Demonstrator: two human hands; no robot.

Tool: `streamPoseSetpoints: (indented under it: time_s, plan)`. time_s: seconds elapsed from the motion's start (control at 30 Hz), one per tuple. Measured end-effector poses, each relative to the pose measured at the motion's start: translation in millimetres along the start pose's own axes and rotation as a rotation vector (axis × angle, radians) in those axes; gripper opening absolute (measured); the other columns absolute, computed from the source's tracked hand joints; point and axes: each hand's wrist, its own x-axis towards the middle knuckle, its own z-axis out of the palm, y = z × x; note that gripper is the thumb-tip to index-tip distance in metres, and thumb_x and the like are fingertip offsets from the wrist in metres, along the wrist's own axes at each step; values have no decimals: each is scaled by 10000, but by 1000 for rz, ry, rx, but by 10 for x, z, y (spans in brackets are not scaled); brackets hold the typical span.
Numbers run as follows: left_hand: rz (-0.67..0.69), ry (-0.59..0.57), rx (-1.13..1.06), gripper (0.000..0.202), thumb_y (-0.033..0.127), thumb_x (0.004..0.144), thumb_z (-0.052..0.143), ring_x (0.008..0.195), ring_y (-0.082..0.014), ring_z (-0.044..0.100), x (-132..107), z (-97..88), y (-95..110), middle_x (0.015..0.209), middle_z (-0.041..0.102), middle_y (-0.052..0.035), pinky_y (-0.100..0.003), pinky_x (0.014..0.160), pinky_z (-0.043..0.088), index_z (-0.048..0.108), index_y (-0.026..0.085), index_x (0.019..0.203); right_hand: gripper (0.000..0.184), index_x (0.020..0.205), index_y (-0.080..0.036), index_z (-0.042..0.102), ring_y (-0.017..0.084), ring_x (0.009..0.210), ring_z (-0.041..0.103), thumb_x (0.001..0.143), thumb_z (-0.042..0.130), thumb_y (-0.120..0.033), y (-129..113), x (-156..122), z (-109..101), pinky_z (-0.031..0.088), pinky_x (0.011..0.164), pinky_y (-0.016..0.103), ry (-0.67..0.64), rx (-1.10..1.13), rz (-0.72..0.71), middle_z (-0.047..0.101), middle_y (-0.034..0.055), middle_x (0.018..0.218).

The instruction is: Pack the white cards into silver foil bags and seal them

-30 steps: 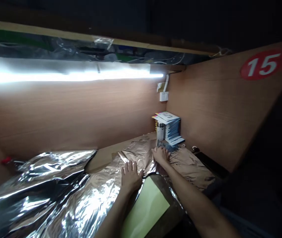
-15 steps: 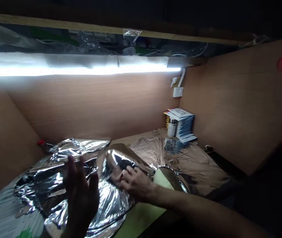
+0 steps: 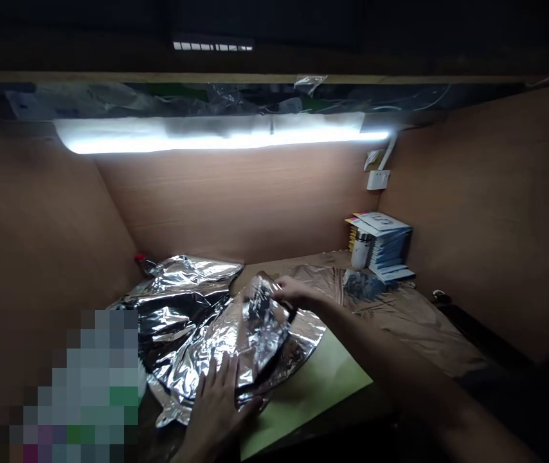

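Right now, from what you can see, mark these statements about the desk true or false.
The left hand touches the silver foil. True.
The right hand holds scissors. False: it is on the upper part of the foil, with no scissors in view.
A metal bottle stands beside a stack of booklets. True.
The green sheet lies on top of the foil. False: the foil lies over it.
The wall socket is above the booklets. True.
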Motion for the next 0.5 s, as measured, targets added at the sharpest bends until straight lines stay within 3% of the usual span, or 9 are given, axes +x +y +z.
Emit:
streamPoseSetpoints:
  time_s: [0.07, 0.17, 0.23, 0.27, 0.33, 0.37, 0.43, 0.5]
  plan:
    - [0, 281, -41, 954, 717, 887, 557, 1548, -431, 299, 26, -8, -92, 1661, 352, -191, -599, 1222, 332, 408, 87, 1588, 140, 773, -146, 593, 116, 562, 543, 888, 654, -196, -453, 163, 34, 484, 562, 230, 19, 132, -38, 518, -37, 588]
    - [-3, 785, -96, 573, 356, 1028, 444, 1381, -340, 577, 49, -224, -391, 1542, 556, -177, -485, 1086, 514, 467, 145, 1561, 185, 759, -160, 552, 87, 519, 499, 934, 607, -186, -1028, 356, -54, 467, 509, 203, 2, 347, -104, 482, -50, 585]
    - [15, 969, -61, 506, 228, 1011, 438, 1265, -320, 669, 34, -488, -581, 1451, 649, -152, -424, 982, 573, 551, 190, 1502, 208, 721, -154, 561, 83, 496, 472, 904, 652, -195, -1123, 350, -212, 427, 462, 196, -33, 505, -174, 483, -45, 566]
    - [43, 997, -30, 494, 206, 995, 455, 1253, -327, 675, 9, -614, -622, 1432, 665, -144, -418, 965, 581, 584, 201, 1471, 209, 705, -145, 574, 81, 495, 464, 866, 696, -200, -1043, 293, -308, 406, 449, 194, -39, 552, -206, 493, -39, 563]
    - [120, 902, 10, 480, 175, 970, 467, 1254, -326, 673, -64, -769, -523, 1382, 699, -132, -410, 965, 584, 626, 210, 1421, 225, 702, -122, 608, 79, 520, 469, 765, 796, -230, -630, 86, -513, 389, 459, 192, -15, 544, -231, 530, -25, 588]
    - [161, 777, 11, 485, 150, 962, 454, 1248, -314, 678, -101, -779, -368, 1351, 716, -128, -397, 965, 587, 632, 209, 1409, 242, 736, -110, 637, 84, 545, 482, 740, 818, -271, -319, -46, -620, 396, 481, 196, -44, 485, -209, 553, -17, 621]
    - [170, 414, 6, 515, 80, 938, 451, 1124, -275, 738, -146, -660, 138, 1243, 764, -111, -341, 881, 612, 634, 223, 1396, 336, 753, -120, 647, 97, 565, 488, 704, 837, -393, 408, -326, -847, 397, 502, 212, -87, 364, -86, 564, -13, 648]
    - [191, 87, 27, 580, 4, 892, 458, 1011, -283, 767, -138, -418, 824, 1262, 744, -168, -331, 773, 619, 605, 169, 1428, 377, 788, -140, 663, 117, 610, 514, 669, 832, -455, 1108, -593, -1104, 417, 544, 228, -93, 219, 22, 596, -1, 697]
